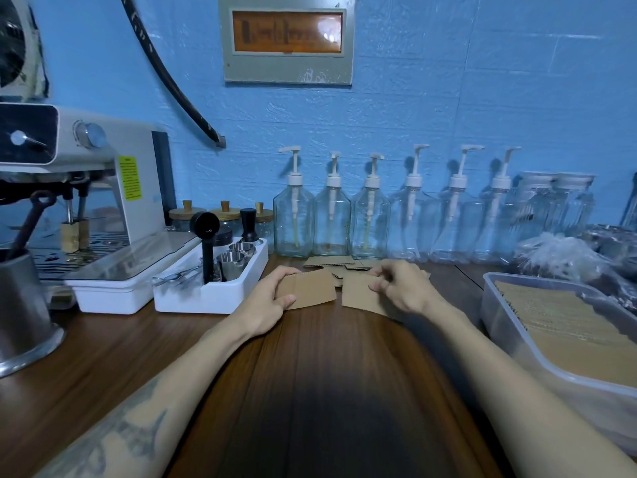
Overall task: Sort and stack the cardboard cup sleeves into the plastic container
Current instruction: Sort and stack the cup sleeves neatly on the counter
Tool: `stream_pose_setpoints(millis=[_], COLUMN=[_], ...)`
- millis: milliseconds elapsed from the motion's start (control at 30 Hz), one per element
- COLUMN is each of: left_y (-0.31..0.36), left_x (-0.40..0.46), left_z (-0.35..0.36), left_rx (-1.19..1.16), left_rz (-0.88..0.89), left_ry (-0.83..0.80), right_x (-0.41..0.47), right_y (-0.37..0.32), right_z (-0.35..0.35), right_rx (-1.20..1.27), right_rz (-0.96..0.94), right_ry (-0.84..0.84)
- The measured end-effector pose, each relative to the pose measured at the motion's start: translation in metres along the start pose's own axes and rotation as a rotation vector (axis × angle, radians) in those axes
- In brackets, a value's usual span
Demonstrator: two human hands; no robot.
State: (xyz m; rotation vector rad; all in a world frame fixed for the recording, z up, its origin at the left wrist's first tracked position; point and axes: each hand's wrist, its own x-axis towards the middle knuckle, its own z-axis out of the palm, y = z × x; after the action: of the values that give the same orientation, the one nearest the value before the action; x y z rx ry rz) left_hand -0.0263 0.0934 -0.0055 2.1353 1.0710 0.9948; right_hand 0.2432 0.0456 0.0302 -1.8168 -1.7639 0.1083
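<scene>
Right now my left hand [275,294] pinches one flat cup sleeve [310,290] by its edge, thumb underneath, while my right hand [401,288] curls its fingers onto a second sleeve [360,294] lying on the wooden counter [310,374]. I judge I'm squaring them up before stacking. More loose sleeves [339,263] wait just behind. The plastic container [510,322] to my right already holds a stack, though its near end is cut off.
</scene>
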Motion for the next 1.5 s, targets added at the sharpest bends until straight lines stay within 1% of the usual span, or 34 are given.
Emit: stream_pose_setpoints(millis=[33,167,233,333,400,467,533,600,733,800,900,1000,1100,1367,1500], left_y=[0.0,0.001,0.001,0.003,0.006,0.006,0.005,0.005,0.005,0.005,0.006,0.007,0.004,0.006,0.003], left_x=[0.0,-0.001,-0.001,-0.002,-0.003,-0.004,-0.003,-0.002,-0.001,-0.001,-0.002,-0.003,-0.002,-0.001,0.0], left_z=[0.0,0.001,0.002,0.003,0.003,0.003,0.005,0.007,0.009,0.009,0.007,0.007,0.009,0.008,0.005], left_rx=[-0.006,-0.039,-0.06,-0.089,-0.115,-0.133,-0.127,-0.1,-0.014,0.009,-0.013,-0.04,0.005,0.005,-0.016], left_rz=[-0.004,-0.009,-0.014,-0.04,-0.056,-0.051,-0.046,-0.036,0.019,0.052,0.107,0.133,0.116,0.057,0.014], left_ry=[-0.007,-0.029,-0.034,-0.051,-0.066,-0.074,-0.079,-0.076,-0.052,-0.045,-0.026,-0.032,-0.037,0.003,0.04], right_x=[0.0,-0.002,-0.006,-0.013,-0.016,-0.015,-0.013,-0.013,-0.015,-0.015,-0.017,-0.018,-0.017,-0.016,-0.009], right_y=[-0.002,-0.013,-0.019,-0.028,-0.034,-0.035,-0.034,-0.033,-0.036,-0.036,-0.034,-0.031,-0.031,-0.028,-0.022], right_z=[-0.002,-0.008,-0.008,-0.001,0.007,0.017,0.027,0.035,0.042,0.042,0.04,0.042,0.044,0.039,0.03], right_rx=[0.08,0.542,0.694,0.897,0.952,0.863,0.663,0.473,0.217,0.206,0.28,0.158,0.091,0.142,0.168], right_rz=[0.021,0.086,0.107,0.138,0.18,0.223,0.229,0.188,0.072,0.031,-0.078,-0.16,-0.166,-0.167,-0.125], right_ry=[0.018,0.069,0.07,0.006,-0.028,-0.008,0.011,0.003,-0.047,-0.028,-0.022,-0.051,-0.032,-0.042,-0.023])
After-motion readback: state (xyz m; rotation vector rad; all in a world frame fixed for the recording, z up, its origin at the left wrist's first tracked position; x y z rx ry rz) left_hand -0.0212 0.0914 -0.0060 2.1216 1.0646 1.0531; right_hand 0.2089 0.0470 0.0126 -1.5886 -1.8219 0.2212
